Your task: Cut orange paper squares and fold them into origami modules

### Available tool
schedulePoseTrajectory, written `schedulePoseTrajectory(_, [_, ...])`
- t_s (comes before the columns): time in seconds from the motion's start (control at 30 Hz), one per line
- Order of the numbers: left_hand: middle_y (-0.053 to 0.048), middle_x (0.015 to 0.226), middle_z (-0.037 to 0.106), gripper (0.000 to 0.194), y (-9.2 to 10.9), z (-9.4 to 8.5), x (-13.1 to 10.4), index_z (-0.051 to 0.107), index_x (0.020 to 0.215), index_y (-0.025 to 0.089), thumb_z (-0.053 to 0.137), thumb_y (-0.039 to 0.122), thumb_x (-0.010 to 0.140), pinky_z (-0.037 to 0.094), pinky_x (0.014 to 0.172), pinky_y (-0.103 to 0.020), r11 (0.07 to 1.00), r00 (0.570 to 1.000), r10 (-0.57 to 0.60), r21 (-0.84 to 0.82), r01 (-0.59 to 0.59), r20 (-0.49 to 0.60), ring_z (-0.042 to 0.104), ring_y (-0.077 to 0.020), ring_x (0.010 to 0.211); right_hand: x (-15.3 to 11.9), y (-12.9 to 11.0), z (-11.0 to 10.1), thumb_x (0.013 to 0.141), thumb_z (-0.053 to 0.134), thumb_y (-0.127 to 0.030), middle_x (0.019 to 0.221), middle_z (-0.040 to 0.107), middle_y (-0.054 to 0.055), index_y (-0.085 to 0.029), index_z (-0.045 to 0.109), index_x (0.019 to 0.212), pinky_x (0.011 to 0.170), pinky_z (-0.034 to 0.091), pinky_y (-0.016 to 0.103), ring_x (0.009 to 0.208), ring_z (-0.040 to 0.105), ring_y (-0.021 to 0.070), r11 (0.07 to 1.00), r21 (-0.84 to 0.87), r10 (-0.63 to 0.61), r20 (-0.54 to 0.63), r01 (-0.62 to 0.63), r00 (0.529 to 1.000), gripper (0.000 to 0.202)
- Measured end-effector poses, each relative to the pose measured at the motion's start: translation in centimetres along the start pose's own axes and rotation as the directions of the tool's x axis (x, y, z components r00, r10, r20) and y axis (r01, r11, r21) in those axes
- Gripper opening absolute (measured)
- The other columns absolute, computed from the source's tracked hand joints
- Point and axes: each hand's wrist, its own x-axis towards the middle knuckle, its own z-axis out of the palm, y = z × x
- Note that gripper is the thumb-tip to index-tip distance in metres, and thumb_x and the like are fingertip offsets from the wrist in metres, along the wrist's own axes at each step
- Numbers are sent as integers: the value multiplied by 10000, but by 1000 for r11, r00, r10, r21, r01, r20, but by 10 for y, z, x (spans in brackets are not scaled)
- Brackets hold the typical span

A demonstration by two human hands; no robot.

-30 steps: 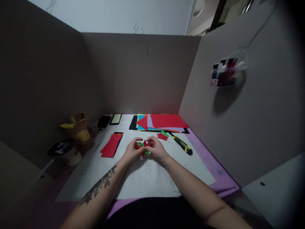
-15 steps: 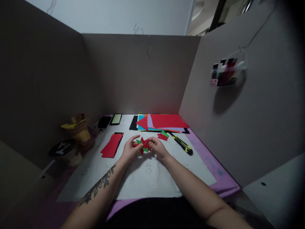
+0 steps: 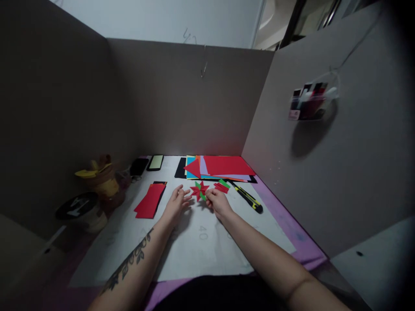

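Observation:
A folded paper star (image 3: 198,190), red with green parts, is held up over the white sheet (image 3: 191,255). My right hand (image 3: 218,201) pinches its lower right side between thumb and fingers. Just left of the star, my left hand (image 3: 177,203) has its fingers apart and holds nothing. Behind my right hand lie small red strips (image 3: 221,188) and a green strip (image 3: 224,183). To their right rests a black and yellow utility knife (image 3: 246,198).
At the back are stacked coloured papers (image 3: 227,166). Red paper rectangles (image 3: 150,201) lie left of my hands. Two phones (image 3: 156,162) (image 3: 139,167), a pot (image 3: 106,185) and a black-lidded container (image 3: 81,209) stand along the left. A clear holder (image 3: 309,103) hangs on the right wall.
My left hand has let go of the paper star and moved a little left. The star now stays in my right hand alone, with more of its points showing.

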Motion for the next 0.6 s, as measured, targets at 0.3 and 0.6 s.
schedulePoseTrajectory(0.3, [-34, 824, 631, 358, 10, -1, -10, 538, 992, 172, 674, 371, 727, 429, 636, -209, 975, 983, -177, -126, 182, 50, 609, -117, 714, 87, -62, 8, 615, 673, -238, 599, 614, -9, -161, 604, 698, 469, 413, 178, 543, 561, 94, 968, -193, -149, 71, 160, 986, 133])
schedulePoseTrajectory(0.6, [-23, 747, 610, 321, 21, -8, -19, 598, 886, 180, 707, 416, 697, 419, 680, -230, 960, 968, -232, -138, 244, 96, 550, -118, 697, 255, -51, 53, 660, 596, -59, 417, 497, -44, -168, 467, 580, 369, 343, 158, 370, 444, 60, 985, -168, 2, -155, -28, 988, 187])
